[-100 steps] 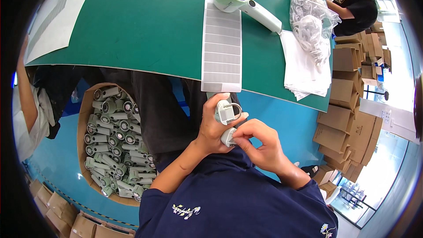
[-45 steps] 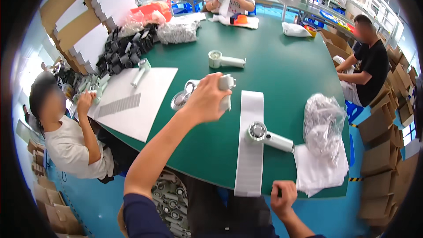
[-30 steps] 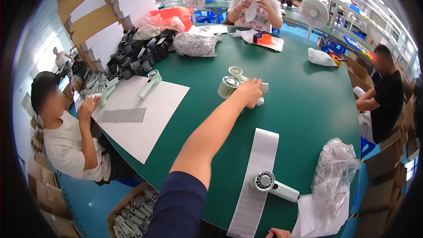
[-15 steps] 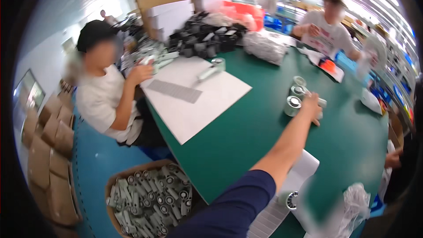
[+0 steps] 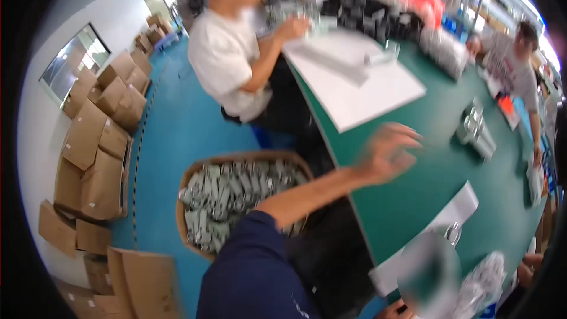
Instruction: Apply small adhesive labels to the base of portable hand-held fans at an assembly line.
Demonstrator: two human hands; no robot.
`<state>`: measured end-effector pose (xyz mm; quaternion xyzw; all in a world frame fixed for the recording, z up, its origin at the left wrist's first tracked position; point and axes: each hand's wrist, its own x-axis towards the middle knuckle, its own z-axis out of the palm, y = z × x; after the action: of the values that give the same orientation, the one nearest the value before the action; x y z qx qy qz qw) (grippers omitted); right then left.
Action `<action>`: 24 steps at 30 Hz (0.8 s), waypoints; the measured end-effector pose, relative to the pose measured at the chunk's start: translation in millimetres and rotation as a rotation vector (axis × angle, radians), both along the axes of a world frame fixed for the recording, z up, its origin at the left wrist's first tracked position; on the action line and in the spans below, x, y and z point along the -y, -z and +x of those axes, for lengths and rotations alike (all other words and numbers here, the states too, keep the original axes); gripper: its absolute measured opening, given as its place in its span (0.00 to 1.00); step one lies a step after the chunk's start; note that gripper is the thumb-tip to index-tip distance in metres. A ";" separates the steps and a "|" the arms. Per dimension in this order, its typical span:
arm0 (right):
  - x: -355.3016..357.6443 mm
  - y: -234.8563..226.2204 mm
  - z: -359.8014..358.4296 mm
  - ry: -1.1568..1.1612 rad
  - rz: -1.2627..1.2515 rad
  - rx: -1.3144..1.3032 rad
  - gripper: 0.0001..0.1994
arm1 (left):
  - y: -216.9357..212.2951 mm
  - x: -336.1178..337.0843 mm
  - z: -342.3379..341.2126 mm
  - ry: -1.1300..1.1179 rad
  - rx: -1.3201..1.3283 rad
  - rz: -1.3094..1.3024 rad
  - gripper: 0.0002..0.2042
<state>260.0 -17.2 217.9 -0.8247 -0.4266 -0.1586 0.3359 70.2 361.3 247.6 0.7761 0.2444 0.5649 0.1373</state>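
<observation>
My left hand (image 5: 390, 153) hangs over the left edge of the green table, smeared by motion, its fingers apart and nothing visible in them. Below its forearm stands a cardboard box (image 5: 184, 224) full of pale green handheld fans (image 5: 236, 192). A small group of the same fans (image 5: 477, 130) lies on the table to the right. One more fan (image 5: 453, 233) rests on a long white label sheet (image 5: 463, 204) nearer to me. Only part of my right hand (image 5: 394, 311) shows at the bottom edge, beside a blurred patch, so its grip is hidden.
Across the table's left corner sits a person in a white shirt (image 5: 221, 53), by a large white sheet (image 5: 354, 106). Black pouches (image 5: 366, 15) are heaped behind. Another person (image 5: 514, 65) works at the far right. Clear plastic bags (image 5: 481, 283) lie near right; cartons (image 5: 94, 159) line the left wall.
My left hand has left the fans on the table and swung back leftward to the table edge by the box. The view has turned left.
</observation>
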 end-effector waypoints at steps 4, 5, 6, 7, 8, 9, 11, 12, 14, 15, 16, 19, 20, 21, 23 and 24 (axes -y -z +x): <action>4.5 8.3 7.3 -0.057 0.027 -0.018 0.06 | 134.1 135.7 -250.2 -0.751 0.360 -0.728 0.13; 7.4 9.6 8.3 -0.058 0.002 -0.021 0.07 | 165.2 174.1 -299.7 -1.040 0.256 -0.669 0.16; 7.2 10.9 10.9 -0.060 0.014 -0.032 0.07 | 190.7 217.8 -340.8 -1.168 0.324 -0.957 0.17; 9.4 11.3 12.9 -0.048 -0.001 -0.001 0.07 | 215.3 259.2 -370.7 -1.258 0.212 -0.972 0.16; 8.6 12.0 14.9 -0.042 -0.008 0.034 0.07 | 237.2 290.9 -390.1 -1.379 0.119 -1.161 0.15; 9.5 11.1 17.4 -0.018 -0.016 0.057 0.08 | 257.7 316.6 -396.5 -1.321 0.085 -1.168 0.14; 9.4 13.4 17.8 -0.002 -0.041 0.087 0.08 | 297.1 342.8 -394.7 -1.223 0.032 -1.219 0.13; 7.8 15.0 19.1 0.012 -0.037 0.080 0.08 | 314.1 342.0 -383.0 -1.172 0.010 -1.168 0.13; 8.7 17.1 21.2 0.024 -0.062 0.152 0.09 | 337.3 339.8 -356.3 -1.047 -0.107 -1.169 0.14; 8.9 18.4 22.6 0.030 -0.064 0.153 0.10 | 344.6 335.1 -342.1 -0.996 -0.239 -1.241 0.16; 9.5 19.4 24.3 0.045 -0.068 0.139 0.10 | 347.3 333.0 -332.2 -0.882 -0.416 -1.170 0.16; 11.9 22.0 29.0 0.029 -0.062 0.158 0.10 | 346.3 331.0 -314.4 -0.552 -0.783 -0.891 0.16; 12.1 23.1 30.8 0.032 -0.062 0.152 0.10 | 344.6 331.9 -313.2 -0.527 -0.831 -0.780 0.16; 13.4 23.3 32.0 0.037 -0.066 0.145 0.11 | 343.2 333.7 -314.4 -0.497 -0.878 -0.671 0.16; 15.0 24.2 34.4 0.063 -0.080 0.131 0.12 | 344.9 333.7 -320.2 -0.715 -0.665 -0.930 0.19; 14.7 25.2 35.2 0.047 -0.085 0.153 0.12 | 347.8 332.8 -324.4 -0.822 -0.547 -1.035 0.20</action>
<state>295.2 -31.9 192.7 -0.8334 -0.4379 -0.2106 0.2634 -254.2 28.5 -100.1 0.5702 0.7796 0.1675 0.1977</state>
